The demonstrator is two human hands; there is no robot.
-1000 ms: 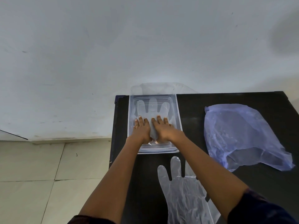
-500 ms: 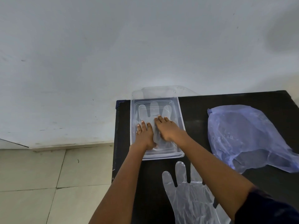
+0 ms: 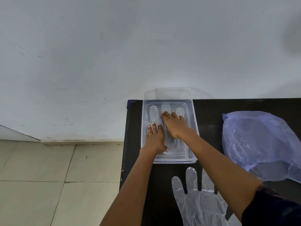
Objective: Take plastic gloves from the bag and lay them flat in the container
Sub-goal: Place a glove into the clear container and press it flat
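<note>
A clear plastic container (image 3: 194, 126) sits at the far left corner of the black table (image 3: 210, 110). A transparent plastic glove (image 3: 154, 112) lies flat inside it, fingers pointing away from me. My left hand (image 3: 155, 138) presses flat on the glove's near part. My right hand (image 3: 174, 123) lies flat further up, over the glove's palm and finger bases. Both hands have their fingers spread and grip nothing. A second clear glove (image 3: 198, 203) lies flat on the table in front of the container, partly under my right forearm. The pale blue plastic bag (image 3: 260, 144) rests at the right.
The container's clear lid (image 3: 174, 93) stands behind it against the white wall. The table's left edge (image 3: 125, 144) drops to a tiled floor (image 3: 48, 176).
My right hand has slid away from me along the glove toward its fingers. My left hand has stayed near the cuff end. The view has shifted slightly.
</note>
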